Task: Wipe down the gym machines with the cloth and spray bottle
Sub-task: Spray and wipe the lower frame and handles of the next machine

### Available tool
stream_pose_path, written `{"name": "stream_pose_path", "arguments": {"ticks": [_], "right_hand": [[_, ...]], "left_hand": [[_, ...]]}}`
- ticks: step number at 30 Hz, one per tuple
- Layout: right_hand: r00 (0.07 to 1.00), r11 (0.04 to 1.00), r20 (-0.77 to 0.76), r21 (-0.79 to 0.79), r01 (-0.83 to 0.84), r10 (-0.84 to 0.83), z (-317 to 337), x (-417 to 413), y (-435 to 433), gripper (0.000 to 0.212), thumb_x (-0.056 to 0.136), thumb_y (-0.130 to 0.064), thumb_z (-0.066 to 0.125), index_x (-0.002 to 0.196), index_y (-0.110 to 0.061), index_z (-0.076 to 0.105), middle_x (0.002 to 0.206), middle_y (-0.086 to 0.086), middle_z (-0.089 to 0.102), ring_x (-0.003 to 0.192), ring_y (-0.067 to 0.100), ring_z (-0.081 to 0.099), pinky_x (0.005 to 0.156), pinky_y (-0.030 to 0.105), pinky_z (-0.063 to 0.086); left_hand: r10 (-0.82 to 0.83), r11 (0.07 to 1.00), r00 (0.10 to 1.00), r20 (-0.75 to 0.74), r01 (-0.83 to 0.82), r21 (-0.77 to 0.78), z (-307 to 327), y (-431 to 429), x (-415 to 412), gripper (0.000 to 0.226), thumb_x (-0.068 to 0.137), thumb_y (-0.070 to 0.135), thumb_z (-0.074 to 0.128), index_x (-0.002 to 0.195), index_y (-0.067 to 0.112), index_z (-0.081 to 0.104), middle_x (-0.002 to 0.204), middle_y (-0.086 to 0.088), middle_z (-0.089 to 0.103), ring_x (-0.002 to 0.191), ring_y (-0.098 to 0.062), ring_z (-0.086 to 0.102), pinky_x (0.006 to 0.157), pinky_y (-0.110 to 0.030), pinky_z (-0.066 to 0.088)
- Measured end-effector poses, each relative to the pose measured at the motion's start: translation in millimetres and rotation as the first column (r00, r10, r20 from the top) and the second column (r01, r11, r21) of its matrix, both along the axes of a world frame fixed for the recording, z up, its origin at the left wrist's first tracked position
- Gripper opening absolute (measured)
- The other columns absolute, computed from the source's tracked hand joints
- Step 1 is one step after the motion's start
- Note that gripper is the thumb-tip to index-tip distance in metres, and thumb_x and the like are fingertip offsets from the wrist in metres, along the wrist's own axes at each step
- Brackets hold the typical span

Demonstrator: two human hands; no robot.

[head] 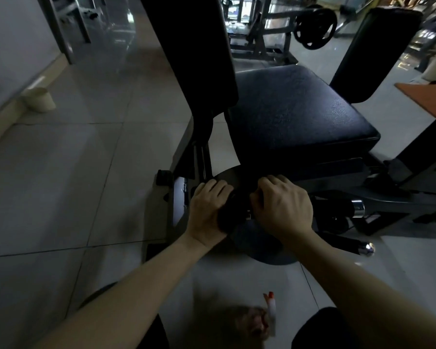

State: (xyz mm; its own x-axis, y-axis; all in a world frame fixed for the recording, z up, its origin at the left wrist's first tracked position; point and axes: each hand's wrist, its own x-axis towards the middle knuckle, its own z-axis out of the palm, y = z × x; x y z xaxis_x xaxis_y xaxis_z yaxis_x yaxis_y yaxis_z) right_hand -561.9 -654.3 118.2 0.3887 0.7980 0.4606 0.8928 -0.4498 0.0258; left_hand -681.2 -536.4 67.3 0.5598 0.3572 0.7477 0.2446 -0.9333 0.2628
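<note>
You are over a glossy grey tiled floor (86, 172) in a dim gym, facing a machine's black seat pad (300, 114). Left of the seat pad the tiles run open to a pale wall (10, 46). Beyond it stands a rack with a black weight plate (315, 27), and to its right lies an orange mat (423, 94). Just below the seat pad's front edge, your left hand (208, 210) and right hand (285, 210) both curl tightly on a dark roll (233, 212). I cannot tell if it is cloth or padding. The spray bottle (271, 313), red-tipped and blurred, sits on the floor well in front of the seat pad, between your knees. Marks on the pale panel (178, 205) below and to the left of the seat pad are too small to read.
</note>
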Motion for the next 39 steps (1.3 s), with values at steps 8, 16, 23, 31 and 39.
{"name": "stream_pose_path", "arguments": {"ticks": [8,16,23,31,39], "right_hand": [[0.999,0.999,0.017,-0.019,0.043,-0.043,-1.1,-0.8,3.6,0.023,0.09,-0.034,0.052,0.073,-0.019,0.052,0.075,-0.002,0.061,0.073,0.021,0.058,0.049,0.03,0.037],[0.997,0.997,0.025,-0.034,0.069,-0.068,0.1,-2.0,2.6,0.027,0.09,-0.037,0.045,0.076,-0.018,0.058,0.074,-0.002,0.062,0.07,0.02,0.058,0.046,0.029,0.038],[0.991,0.991,0.025,-0.039,0.129,-0.129,1.4,-3.8,4.6,0.03,0.091,-0.038,0.043,0.077,-0.018,0.059,0.074,-0.002,0.061,0.07,0.021,0.058,0.048,0.028,0.034],[0.985,0.986,-0.052,-0.016,0.166,-0.167,3.9,-8.7,6.9,0.029,0.089,-0.04,0.04,0.075,-0.02,0.056,0.076,-0.004,0.06,0.073,0.02,0.058,0.051,0.032,0.044],[0.992,0.994,-0.063,0.017,0.109,-0.108,5.3,-8.8,2.3,0.033,0.089,-0.044,0.034,0.077,-0.021,0.056,0.078,-0.005,0.061,0.074,0.019,0.057,0.051,0.031,0.041]], "left_hand": [[-0.125,0.979,0.973,-0.192,0.153,0.135,-32.9,-2.1,-25.1,0.041,0.09,0.032,0.064,0.123,0.013,0.051,0.117,-0.011,0.057,0.107,-0.03,0.051,0.094,-0.044,0.042],[-0.341,0.836,0.889,-0.306,0.435,0.333,-6.1,39.8,3.6,0.037,0.098,0.046,0.055,0.105,0.01,0.05,0.085,-0.013,0.062,0.076,-0.029,0.057,0.062,-0.038,0.05],[-0.296,0.949,0.952,-0.071,0.302,0.092,-21.0,20.5,-4.9,0.022,0.09,0.022,0.055,0.109,0.011,0.05,0.098,-0.013,0.064,0.091,-0.03,0.054,0.078,-0.043,0.05],[-0.304,0.88,0.938,-0.168,0.344,0.327,-26.6,46.4,-6.9,0.028,0.094,0.029,0.065,0.107,0.007,0.054,0.096,-0.015,0.06,0.087,-0.032,0.054,0.074,-0.044,0.051],[-0.182,0.97,0.983,-0.001,0.179,-0.164,-13.2,9.4,-9.5,0.019,0.079,0.01,0.045,0.087,0.001,0.059,0.083,-0.012,0.057,0.079,-0.034,0.053,0.07,-0.04,0.041]]}}
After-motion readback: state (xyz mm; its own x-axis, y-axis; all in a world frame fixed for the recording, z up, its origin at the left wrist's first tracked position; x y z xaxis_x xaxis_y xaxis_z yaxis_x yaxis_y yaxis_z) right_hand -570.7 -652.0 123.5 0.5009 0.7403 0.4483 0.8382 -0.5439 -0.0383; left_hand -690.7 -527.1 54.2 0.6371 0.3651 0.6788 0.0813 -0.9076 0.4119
